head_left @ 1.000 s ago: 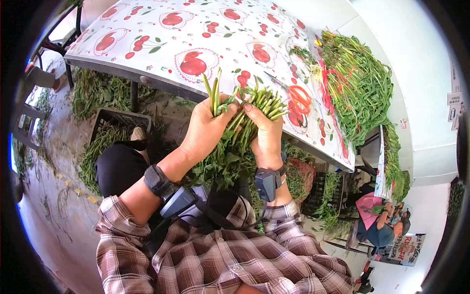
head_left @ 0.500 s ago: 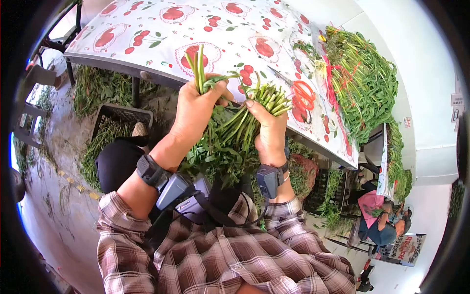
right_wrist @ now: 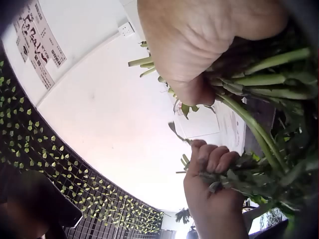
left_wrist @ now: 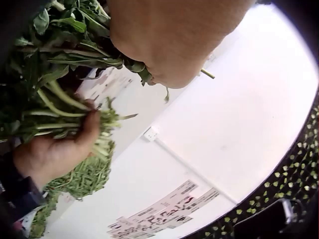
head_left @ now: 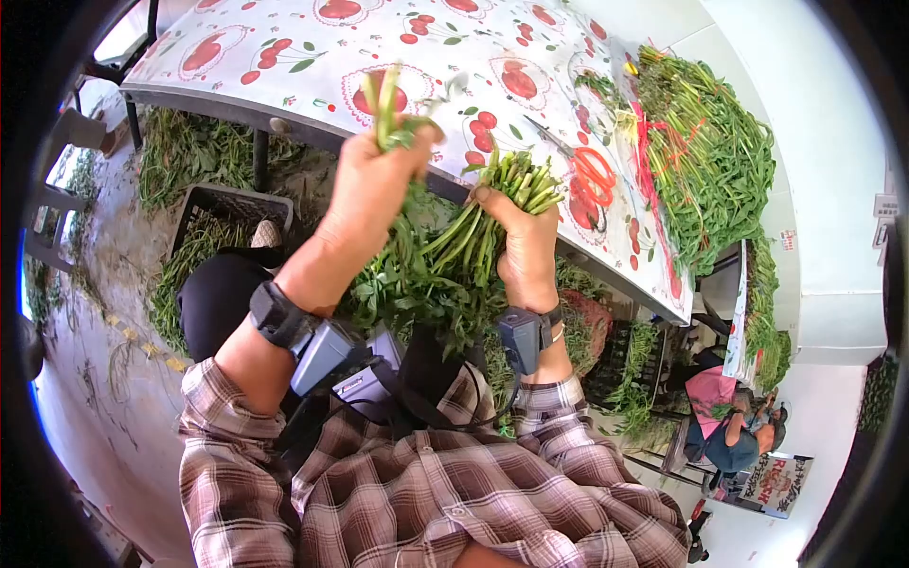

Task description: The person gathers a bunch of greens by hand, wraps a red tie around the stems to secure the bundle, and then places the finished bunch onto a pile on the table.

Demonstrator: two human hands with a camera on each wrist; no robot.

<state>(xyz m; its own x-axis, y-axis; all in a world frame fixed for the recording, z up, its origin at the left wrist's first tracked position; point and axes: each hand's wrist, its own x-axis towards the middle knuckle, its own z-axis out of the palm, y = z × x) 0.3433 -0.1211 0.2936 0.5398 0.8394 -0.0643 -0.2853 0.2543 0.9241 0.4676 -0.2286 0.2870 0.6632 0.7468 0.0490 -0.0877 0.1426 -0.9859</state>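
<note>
Hands are both busy with greens just in front of the cherry-print table point(head_left: 284, 57): the right hand point(head_left: 523, 254) has its fingers wrapped round a thick bunch of leafy stems point(head_left: 473, 237), cut ends up, leaves hanging toward the lap. The left hand point(head_left: 371, 194) is raised just beside it, pinching a few loose stems point(head_left: 383, 95). Red-handled scissors point(head_left: 585, 172) lie on the table next to a big pile of greens point(head_left: 710, 151).

Vegetable-sorting shed — greens piles point(head_left: 705, 151) everywhere
</note>
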